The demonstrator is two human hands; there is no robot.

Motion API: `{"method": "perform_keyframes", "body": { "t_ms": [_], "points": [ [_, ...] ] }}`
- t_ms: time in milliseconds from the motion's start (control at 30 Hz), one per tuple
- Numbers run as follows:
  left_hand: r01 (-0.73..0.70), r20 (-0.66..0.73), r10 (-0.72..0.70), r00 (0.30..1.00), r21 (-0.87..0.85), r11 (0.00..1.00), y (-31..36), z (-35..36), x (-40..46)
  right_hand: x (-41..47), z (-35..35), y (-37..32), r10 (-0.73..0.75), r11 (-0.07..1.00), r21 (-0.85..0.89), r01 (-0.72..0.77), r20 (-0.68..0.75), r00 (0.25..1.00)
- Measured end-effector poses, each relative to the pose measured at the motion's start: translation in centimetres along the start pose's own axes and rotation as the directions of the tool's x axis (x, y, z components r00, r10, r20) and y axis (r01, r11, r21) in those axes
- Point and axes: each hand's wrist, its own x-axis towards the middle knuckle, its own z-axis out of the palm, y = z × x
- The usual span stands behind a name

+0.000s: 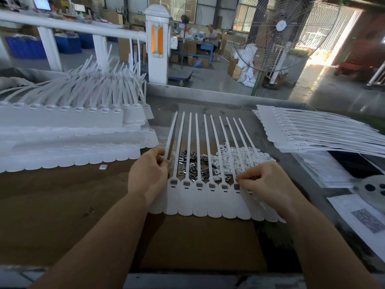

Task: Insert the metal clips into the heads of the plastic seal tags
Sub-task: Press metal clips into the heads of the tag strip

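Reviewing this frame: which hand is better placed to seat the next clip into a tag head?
The right hand: its fingertips pinch at the sixth head of the tag strip, beside the unfilled heads. The left hand holds the leftmost strap, steadying the strip; its heads there look already filled.

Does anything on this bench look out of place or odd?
One small white plastic piece lies alone on the brown bench top, left of the left hand, apart from the pile of white pieces. Otherwise nothing stands out.
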Motion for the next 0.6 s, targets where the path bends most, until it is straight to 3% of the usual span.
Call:
{"method": "perform_keyframes", "body": {
  "t_ms": [167, 333, 500, 600],
  "points": [
    [0.000, -0.006, 0.000, 1.000, 0.000, 1.000, 0.0, 0.1, 0.0, 0.0, 0.7, -0.7, -0.047, 0.998, 0.039, 0.050, -0.074, 0.996],
    [0.007, -0.010, -0.007, 1.000, -0.002, 1.000, -0.1, 0.1, 0.0, 0.5, 2.2, -1.8, -0.116, 0.993, -0.037, 0.114, -0.060, 0.991],
    [0.005, -0.004, -0.005, 1.000, -0.004, 1.000, 0.1, 0.0, -0.1, 0.7, 1.7, -1.3, -0.079, 0.984, -0.167, 0.060, -0.110, 0.991],
    [0.001, -0.004, -0.001, 1.000, -0.008, 1.000, 0.1, -0.1, 0.0, 0.5, 1.0, -0.8, -0.028, 0.988, -0.156, 0.008, -0.129, 0.991]
  ]
}}
